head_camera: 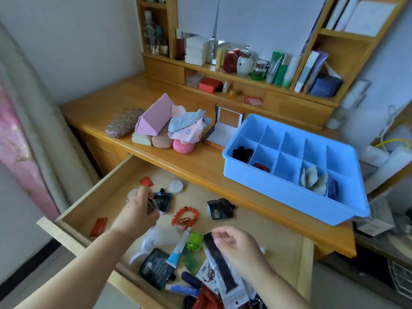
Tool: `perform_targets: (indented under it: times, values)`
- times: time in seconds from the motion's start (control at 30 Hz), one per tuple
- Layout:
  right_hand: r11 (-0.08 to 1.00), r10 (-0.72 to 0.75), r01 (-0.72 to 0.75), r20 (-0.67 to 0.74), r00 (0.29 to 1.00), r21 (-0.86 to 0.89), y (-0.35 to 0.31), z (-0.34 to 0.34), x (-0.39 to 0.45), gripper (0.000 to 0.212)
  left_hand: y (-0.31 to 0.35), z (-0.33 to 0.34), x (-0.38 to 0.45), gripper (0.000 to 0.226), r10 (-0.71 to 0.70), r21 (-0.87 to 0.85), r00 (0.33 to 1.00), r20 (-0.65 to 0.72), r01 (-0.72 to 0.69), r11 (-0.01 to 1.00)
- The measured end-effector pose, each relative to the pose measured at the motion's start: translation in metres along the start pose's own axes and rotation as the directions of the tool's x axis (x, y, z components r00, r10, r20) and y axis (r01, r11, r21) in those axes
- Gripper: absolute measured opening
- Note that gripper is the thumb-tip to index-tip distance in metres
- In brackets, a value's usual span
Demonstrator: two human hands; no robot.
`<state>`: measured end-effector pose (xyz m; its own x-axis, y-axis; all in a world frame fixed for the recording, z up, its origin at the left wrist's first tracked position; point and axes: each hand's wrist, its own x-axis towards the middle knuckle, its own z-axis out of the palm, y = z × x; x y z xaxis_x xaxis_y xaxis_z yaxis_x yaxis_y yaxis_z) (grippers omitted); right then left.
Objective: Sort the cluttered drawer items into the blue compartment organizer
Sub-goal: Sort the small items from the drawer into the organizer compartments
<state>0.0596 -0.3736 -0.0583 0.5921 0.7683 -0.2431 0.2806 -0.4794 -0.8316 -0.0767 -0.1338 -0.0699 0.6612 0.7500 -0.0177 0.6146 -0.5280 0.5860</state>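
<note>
**Both hands in the drawer as sorting goes on**

A person reaches with both hands into an open wooden drawer (93,192) under a desk, with the blue compartment organizer (289,190) standing on the desktop just beyond its right side. The right hand (239,248), fingers curled, pinches the top edge of a clear packet holding a black strap (219,262), whose lower end lies among the clutter at the drawer's near edge. The left hand (139,211), knuckles up and wrist bent down, closes its fingertips on something small and thin beside a black spout pouch (162,200); what it holds is too small to make out.

Still loose in the drawer are a red bead bracelet (185,216), a second black pouch (219,208), a larger black pouch (156,267), a blue-and-white tube (179,248), a green clip (194,241) and red packets. A few of the organizer's cells already hold things: dark items at the left, a pale cloth (314,179) toward the right. Most cells are bare.

To do this step well, the packet probably needs lifting straight up until its tail is free of the pile, so it drags nothing along, then carrying across the drawer's rim to a vacant cell. Being long and limp, it may have to be folded or stood on edge to fit. The left hand's small find likely suits a separate cell.
</note>
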Motion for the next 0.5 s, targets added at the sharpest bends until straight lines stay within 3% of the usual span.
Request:
perform_targets:
  times: [0.1,0.17,0.3,0.43,0.5]
  values:
    - [0.992,0.034,-0.042,0.07,0.997,0.12,-0.013,0.004,0.005,0.032,0.055,0.015,-0.018,0.031,0.27,-0.13,0.961,-0.056,-0.275,0.953]
    - [0.962,0.06,-0.082,0.09,0.994,0.259,-0.017,0.003,0.007,0.038,0.086,0.024,-0.028,0.03,0.338,-0.297,0.94,-0.044,-0.336,0.894]
    - [0.915,0.059,-0.059,0.014,0.998,0.399,-0.022,-0.014,0.004,0.011,0.123,0.036,-0.039,0.028,0.253,-0.756,0.954,0.163,-0.044,0.653]
    - [0.951,0.005,0.019,-0.077,0.997,0.309,-0.025,-0.033,-0.004,0.018,0.128,0.048,-0.038,0.013,0.291,-0.794,0.935,0.201,-0.018,0.608]
    - [0.977,-0.039,0.063,-0.124,0.991,0.203,-0.029,-0.044,-0.007,0.028,0.128,0.051,-0.037,0.008,0.314,-0.844,0.911,0.266,0.063,0.532]
